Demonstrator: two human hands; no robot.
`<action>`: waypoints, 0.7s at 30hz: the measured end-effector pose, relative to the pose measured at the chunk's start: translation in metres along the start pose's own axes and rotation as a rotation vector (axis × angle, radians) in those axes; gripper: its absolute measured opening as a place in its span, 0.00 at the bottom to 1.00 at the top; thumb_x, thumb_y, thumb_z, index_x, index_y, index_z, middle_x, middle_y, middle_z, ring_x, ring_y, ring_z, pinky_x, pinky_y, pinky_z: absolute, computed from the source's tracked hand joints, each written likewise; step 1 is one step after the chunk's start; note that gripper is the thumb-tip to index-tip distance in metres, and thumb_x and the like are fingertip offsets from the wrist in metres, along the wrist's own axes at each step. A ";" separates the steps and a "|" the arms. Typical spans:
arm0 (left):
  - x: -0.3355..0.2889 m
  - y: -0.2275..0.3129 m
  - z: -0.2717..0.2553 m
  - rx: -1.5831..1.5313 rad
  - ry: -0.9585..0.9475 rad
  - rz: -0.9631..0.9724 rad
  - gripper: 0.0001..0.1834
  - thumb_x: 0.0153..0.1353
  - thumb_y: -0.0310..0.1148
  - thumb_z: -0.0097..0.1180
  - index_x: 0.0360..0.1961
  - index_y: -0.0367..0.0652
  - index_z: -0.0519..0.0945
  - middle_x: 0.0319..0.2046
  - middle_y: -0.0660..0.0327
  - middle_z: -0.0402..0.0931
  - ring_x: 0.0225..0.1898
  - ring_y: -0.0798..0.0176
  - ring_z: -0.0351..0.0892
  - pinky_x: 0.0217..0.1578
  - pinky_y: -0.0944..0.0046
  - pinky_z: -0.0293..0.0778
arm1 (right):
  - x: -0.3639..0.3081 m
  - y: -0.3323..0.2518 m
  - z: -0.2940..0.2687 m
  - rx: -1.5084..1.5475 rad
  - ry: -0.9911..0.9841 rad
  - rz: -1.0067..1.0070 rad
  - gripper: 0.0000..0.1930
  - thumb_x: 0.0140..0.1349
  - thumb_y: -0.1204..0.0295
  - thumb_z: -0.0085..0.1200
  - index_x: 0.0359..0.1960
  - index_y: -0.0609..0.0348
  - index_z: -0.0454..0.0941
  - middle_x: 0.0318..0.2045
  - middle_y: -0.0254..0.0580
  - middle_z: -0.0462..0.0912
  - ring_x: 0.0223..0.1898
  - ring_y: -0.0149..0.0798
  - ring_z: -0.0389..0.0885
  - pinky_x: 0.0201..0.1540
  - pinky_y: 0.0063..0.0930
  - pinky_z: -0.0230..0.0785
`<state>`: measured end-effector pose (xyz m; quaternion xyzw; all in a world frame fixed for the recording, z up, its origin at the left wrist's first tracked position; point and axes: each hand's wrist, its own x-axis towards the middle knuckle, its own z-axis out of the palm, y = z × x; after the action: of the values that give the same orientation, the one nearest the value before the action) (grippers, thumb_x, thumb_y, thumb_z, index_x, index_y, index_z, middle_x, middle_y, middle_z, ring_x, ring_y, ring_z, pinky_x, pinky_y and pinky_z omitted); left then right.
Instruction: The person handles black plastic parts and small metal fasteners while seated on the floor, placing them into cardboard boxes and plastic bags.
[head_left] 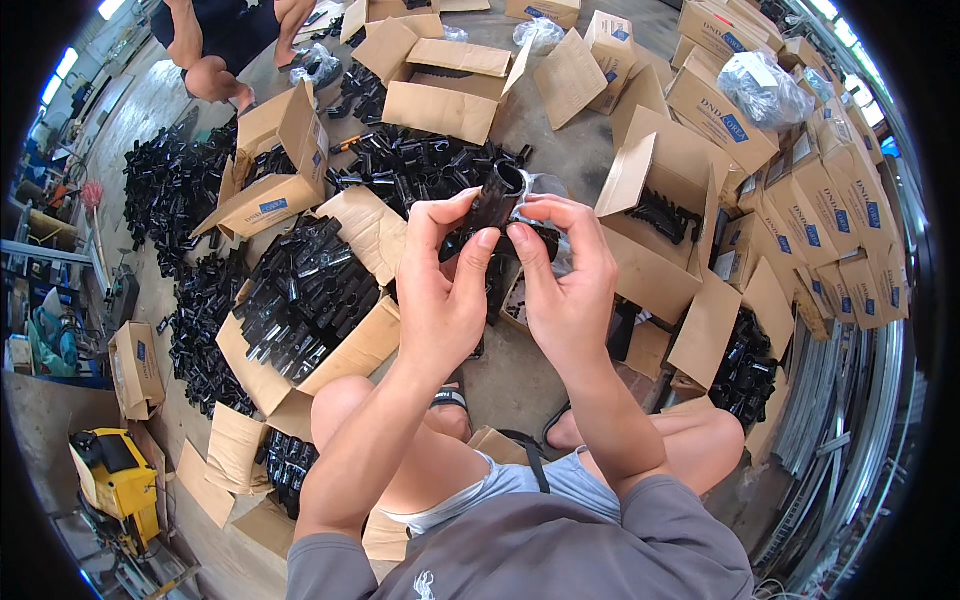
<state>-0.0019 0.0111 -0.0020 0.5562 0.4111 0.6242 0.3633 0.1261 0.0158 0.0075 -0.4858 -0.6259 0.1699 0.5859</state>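
Note:
Both hands hold a black pipe fitting (pixel 496 200) in front of me, its round open end tilted up and away. My left hand (pixel 440 275) is closed on its left side, thumb near the middle. My right hand (pixel 565 280) grips the right side, its thumb close to the left one. The fitting's lower part is partly hidden by my fingers. Behind the right fingers is some clear plastic (pixel 545 184). Left of my left hand stands an open carton (pixel 362 352) full of shiny black tubular parts (pixel 310 295).
Heaps of black fittings (pixel 180 190) cover the floor at left. Open cartons stand around: one at far left (pixel 262 212), one at the back (pixel 435 108), one at right (pixel 650 250). Stacked boxes (pixel 810 215) and metal profiles (pixel 835 420) lie right. Another person's leg (pixel 212 80) shows at the back.

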 end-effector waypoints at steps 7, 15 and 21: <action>0.000 -0.002 -0.001 -0.034 0.014 -0.044 0.13 0.69 0.21 0.55 0.52 0.33 0.71 0.51 0.54 0.76 0.55 0.63 0.77 0.53 0.64 0.76 | -0.004 0.001 0.006 -0.039 0.037 -0.022 0.08 0.61 0.72 0.65 0.38 0.62 0.82 0.43 0.48 0.84 0.47 0.48 0.82 0.50 0.37 0.74; 0.000 0.002 0.003 -0.006 0.014 -0.014 0.13 0.69 0.21 0.54 0.53 0.33 0.71 0.51 0.54 0.76 0.55 0.62 0.77 0.53 0.64 0.76 | -0.003 0.000 0.001 0.072 -0.026 0.107 0.09 0.60 0.72 0.66 0.39 0.63 0.82 0.45 0.50 0.83 0.49 0.48 0.82 0.52 0.37 0.73; 0.003 -0.003 -0.003 -0.066 0.051 -0.065 0.14 0.68 0.20 0.55 0.54 0.32 0.71 0.50 0.55 0.75 0.54 0.62 0.77 0.54 0.64 0.74 | 0.003 0.002 0.011 0.065 -0.021 0.047 0.09 0.60 0.73 0.65 0.40 0.63 0.82 0.48 0.53 0.82 0.52 0.51 0.81 0.56 0.39 0.71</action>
<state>-0.0053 0.0144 -0.0034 0.5142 0.4171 0.6394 0.3909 0.1173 0.0228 0.0050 -0.4792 -0.6146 0.2091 0.5907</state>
